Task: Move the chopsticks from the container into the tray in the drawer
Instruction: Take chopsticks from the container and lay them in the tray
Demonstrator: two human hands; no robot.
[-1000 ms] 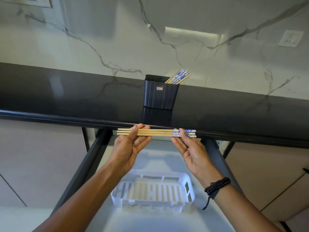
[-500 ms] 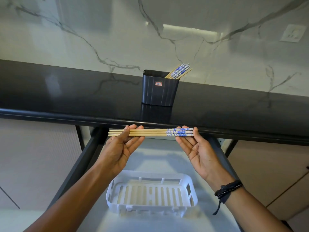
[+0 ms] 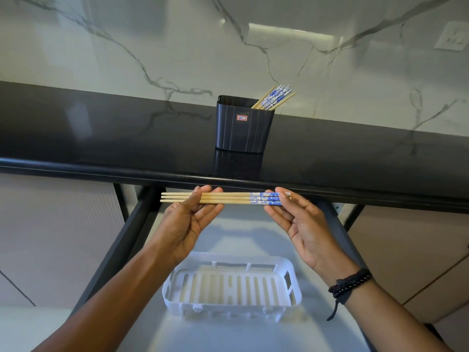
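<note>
Chopsticks (image 3: 228, 198) held: three, possibly four.

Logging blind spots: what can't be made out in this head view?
Head view:
Chopsticks in the container: count hidden by its wall.
Container label: too small to read.
Held chopsticks: left hand thumb covers part; exact count uncertain.
Drawer: front cut off by the bottom edge.

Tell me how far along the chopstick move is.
Nothing delivered yet: the white tray in the open drawer holds no chopsticks. In hand: a bundle of chopsticks, pinched level between the left hand and right hand above the drawer. Left: lay these in the tray, then fetch the remaining chopsticks leaning in the black container.
</note>
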